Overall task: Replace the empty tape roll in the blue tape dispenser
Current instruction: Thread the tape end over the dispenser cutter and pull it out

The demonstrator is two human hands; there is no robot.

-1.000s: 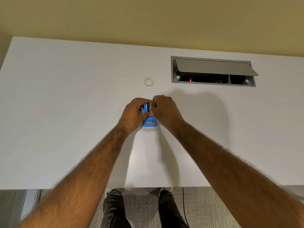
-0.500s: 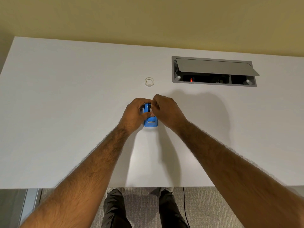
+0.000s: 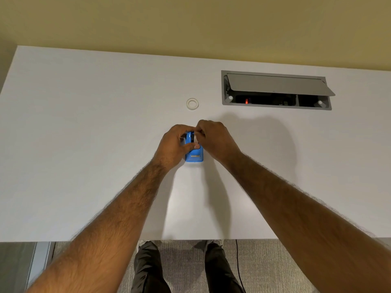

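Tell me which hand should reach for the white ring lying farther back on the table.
Probably the right hand: its fingers pinch at the blue tape dispenser's top nearest the white ring, while the left hand wraps and steadies the body.

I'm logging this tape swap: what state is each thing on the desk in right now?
blue tape dispenser: standing on the desk, gripped from both sides.
left hand: closed on the dispenser's left side.
right hand: fingers pinched at the dispenser's top; what they pinch is hidden.
white ring: lying flat, untouched, beyond the hands.
cable box lid: propped open.
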